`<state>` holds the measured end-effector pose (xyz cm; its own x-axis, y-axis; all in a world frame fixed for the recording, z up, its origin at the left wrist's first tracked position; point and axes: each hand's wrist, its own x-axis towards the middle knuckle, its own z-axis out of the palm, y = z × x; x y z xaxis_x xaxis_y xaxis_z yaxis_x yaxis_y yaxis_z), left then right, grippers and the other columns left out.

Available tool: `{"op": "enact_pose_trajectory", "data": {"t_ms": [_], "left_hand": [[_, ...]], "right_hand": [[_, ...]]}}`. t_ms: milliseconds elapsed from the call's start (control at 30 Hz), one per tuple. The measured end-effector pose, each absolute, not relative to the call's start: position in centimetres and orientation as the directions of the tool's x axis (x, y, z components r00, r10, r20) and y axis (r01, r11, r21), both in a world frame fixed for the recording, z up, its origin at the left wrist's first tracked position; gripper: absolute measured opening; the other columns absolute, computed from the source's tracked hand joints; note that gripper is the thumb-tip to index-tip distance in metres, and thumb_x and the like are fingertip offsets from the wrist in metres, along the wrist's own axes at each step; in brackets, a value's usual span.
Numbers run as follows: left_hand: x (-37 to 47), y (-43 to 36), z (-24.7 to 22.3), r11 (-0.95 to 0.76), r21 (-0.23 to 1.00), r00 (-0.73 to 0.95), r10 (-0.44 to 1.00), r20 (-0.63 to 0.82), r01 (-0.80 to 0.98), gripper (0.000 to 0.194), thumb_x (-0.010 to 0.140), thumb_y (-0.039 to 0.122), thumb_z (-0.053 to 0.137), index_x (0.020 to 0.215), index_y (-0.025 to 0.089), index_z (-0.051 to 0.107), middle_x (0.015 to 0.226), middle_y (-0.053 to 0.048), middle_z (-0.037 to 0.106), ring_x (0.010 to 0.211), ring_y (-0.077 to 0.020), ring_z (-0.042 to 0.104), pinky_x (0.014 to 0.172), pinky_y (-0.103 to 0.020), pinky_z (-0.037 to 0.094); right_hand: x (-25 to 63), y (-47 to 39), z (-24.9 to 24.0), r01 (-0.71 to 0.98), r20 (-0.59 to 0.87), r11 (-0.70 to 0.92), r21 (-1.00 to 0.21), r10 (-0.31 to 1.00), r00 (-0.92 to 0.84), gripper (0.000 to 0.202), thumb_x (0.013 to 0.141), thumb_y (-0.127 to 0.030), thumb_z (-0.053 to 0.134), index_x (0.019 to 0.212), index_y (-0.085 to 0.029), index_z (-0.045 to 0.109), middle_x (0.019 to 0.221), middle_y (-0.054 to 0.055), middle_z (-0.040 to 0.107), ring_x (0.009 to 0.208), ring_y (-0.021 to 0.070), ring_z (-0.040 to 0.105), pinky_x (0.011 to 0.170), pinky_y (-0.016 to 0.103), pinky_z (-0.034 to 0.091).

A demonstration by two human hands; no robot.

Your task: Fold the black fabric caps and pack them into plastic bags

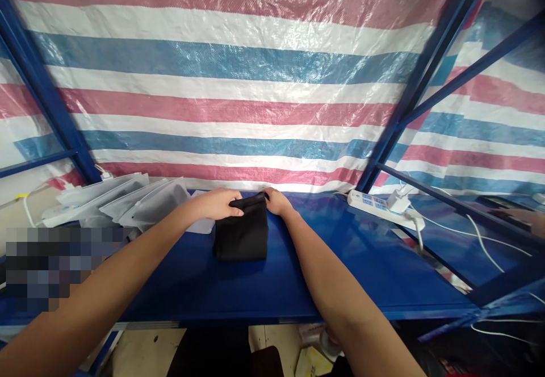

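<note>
A black folded cloth item stands on the blue tabletop, its exact kind unclear. My left hand pinches its upper left edge, thumb on the near side. At the upper right corner, my right hand grips the fabric, its fingers partly hidden behind it. Just behind my left hand lies a flat white sheet, partly covered by that hand and wrist.
Several translucent white plastic trays or sleeves lean at the back left. A white power strip with plugs and cables lies at right. Blue metal posts frame the striped tarp. Another person's hand shows at far right.
</note>
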<state>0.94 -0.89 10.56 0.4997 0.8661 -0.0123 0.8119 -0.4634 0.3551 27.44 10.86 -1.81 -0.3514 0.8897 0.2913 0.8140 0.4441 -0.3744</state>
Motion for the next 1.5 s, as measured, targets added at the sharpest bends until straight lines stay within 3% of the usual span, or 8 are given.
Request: {"op": "enact_pose_trajectory", "data": {"t_ms": [233,367,467,600,767,967,1267,1500], "left_hand": [[1.4,-0.1,6.0,-0.429,0.276,0.454,0.891,-0.029,0.860,0.031,0.099,0.035,0.061,0.123,0.021,0.074,0.116,-0.012,0.079,0.110,-0.0339,0.073,0.090,-0.038,0.053],[1.8,-1.0,5.3,-0.507,0.251,0.459,0.859,0.228,0.825,0.044,0.100,0.027,0.060,0.142,0.019,0.068,0.147,-0.016,0.067,0.135,-0.0345,0.064,0.114,-0.045,0.049],[2.6,-2.5,5.5,-0.584,0.261,0.485,0.798,0.357,0.769,0.035,0.107,0.024,0.048,0.129,0.022,0.075,0.139,-0.012,0.071,0.130,-0.0309,0.066,0.118,-0.045,0.048],[3.9,-5.0,4.8,-0.609,0.320,0.548,0.793,0.266,0.726,0.041,0.114,0.039,0.042,0.131,0.023,0.077,0.146,-0.010,0.071,0.135,-0.0312,0.065,0.120,-0.047,0.047],[4.2,-6.6,2.2,-0.585,0.289,0.562,0.810,0.167,0.758,0.056,0.116,0.050,0.037,0.162,0.024,0.057,0.174,-0.010,0.048,0.163,-0.0335,0.041,0.133,-0.052,0.031],[3.4,-7.0,0.8,-0.607,0.245,0.602,0.791,0.104,0.756,0.060,0.118,0.054,0.031,0.173,0.034,0.041,0.184,-0.004,0.026,0.171,-0.0372,0.020,0.136,-0.063,0.020],[3.2,-7.4,0.4,-0.616,0.215,0.603,0.787,0.131,0.758,0.061,0.117,0.059,0.028,0.174,0.040,0.037,0.185,0.000,0.021,0.172,-0.0388,0.017,0.135,-0.068,0.021],[3.6,-6.9,0.8,-0.625,0.188,0.614,0.780,0.121,0.757,0.063,0.116,0.060,0.029,0.173,0.037,0.040,0.184,-0.001,0.025,0.171,-0.0374,0.020,0.136,-0.066,0.023]], "right_hand": [[27.4,11.0,-2.1,0.820,0.320,0.414,-0.396,0.899,-0.299,0.039,0.113,-0.038,0.053,0.141,-0.016,0.071,0.144,0.016,0.073,0.135,0.0299,0.067,0.117,0.038,0.047],[27.4,11.0,-2.0,0.822,0.324,0.393,-0.412,0.907,-0.271,0.044,0.113,-0.039,0.053,0.146,-0.013,0.067,0.149,0.017,0.071,0.138,0.0303,0.065,0.118,0.037,0.046],[27.3,10.9,-2.0,0.822,0.323,0.391,-0.415,0.908,-0.268,0.043,0.113,-0.039,0.055,0.145,-0.014,0.068,0.148,0.017,0.071,0.138,0.0306,0.066,0.118,0.037,0.047],[27.3,10.9,-1.9,0.819,0.324,0.395,-0.415,0.906,-0.273,0.043,0.112,-0.038,0.056,0.145,-0.013,0.068,0.148,0.017,0.071,0.139,0.0304,0.065,0.119,0.037,0.046],[27.3,11.0,-2.0,0.821,0.322,0.395,-0.412,0.906,-0.274,0.042,0.112,-0.037,0.056,0.144,-0.013,0.069,0.147,0.017,0.072,0.138,0.0303,0.066,0.119,0.038,0.046],[27.4,11.2,-2.2,0.819,0.326,0.401,-0.411,0.903,-0.279,0.042,0.112,-0.036,0.057,0.144,-0.013,0.068,0.148,0.017,0.071,0.139,0.0297,0.065,0.121,0.037,0.045],[27.2,11.3,-2.2,0.796,0.330,0.395,-0.458,0.907,-0.260,0.037,0.109,-0.035,0.061,0.138,-0.015,0.072,0.145,0.017,0.072,0.137,0.0301,0.067,0.120,0.039,0.046],[27.7,11.3,-1.2,0.734,0.384,0.345,-0.585,0.915,-0.124,0.032,0.112,-0.034,0.052,0.126,-0.019,0.077,0.119,0.013,0.082,0.115,0.0299,0.077,0.106,0.043,0.057]]}}
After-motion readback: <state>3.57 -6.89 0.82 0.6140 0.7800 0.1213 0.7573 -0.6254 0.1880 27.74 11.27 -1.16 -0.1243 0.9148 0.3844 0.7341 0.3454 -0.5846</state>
